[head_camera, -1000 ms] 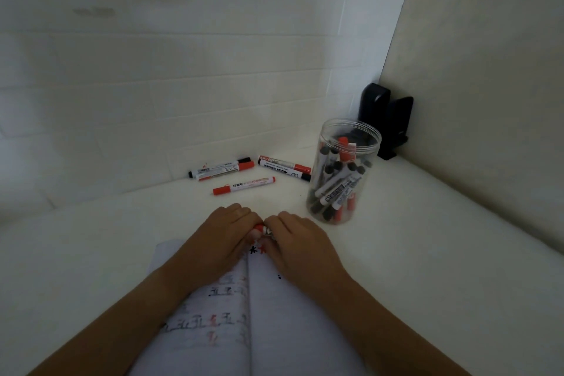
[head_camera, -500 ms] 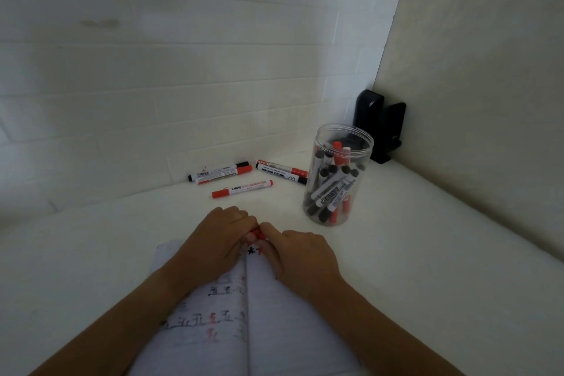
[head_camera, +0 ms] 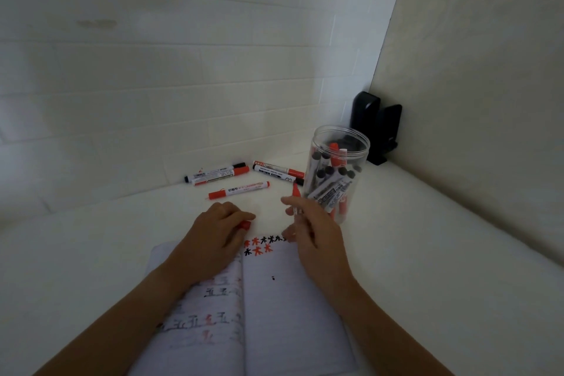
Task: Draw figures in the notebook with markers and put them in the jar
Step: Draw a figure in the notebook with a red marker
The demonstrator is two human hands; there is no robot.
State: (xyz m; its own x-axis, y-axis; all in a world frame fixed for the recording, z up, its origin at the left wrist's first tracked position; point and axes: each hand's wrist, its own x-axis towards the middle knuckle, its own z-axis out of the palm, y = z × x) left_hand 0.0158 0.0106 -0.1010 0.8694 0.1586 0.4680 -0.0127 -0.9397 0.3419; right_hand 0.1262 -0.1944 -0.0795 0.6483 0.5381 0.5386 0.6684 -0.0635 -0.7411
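The red marker (head_camera: 295, 198), a moment ago hidden between both hands pressed together, is now uncapped: the right hand (head_camera: 316, 233) pinches its barrel, tip up, beside the jar (head_camera: 335, 174), while the left hand (head_camera: 218, 233) curls round the red cap (head_camera: 245, 225) above the open notebook (head_camera: 274, 299). Drawing likely comes next.

A white bench (head_camera: 427, 253) is filling the lower part of the view and meeting, at the back, a white wall (head_camera: 183, 70) whose faint horizontal and vertical joints are showing as brick-like courses. On the right, a plain off-white panel (head_camera: 488, 70) is standing against this wall and forming a corner, in which two dark upright objects (head_camera: 377, 122) are sitting side by side on the bench. Dim, even light is falling across all surfaces, leaving soft shadows only.
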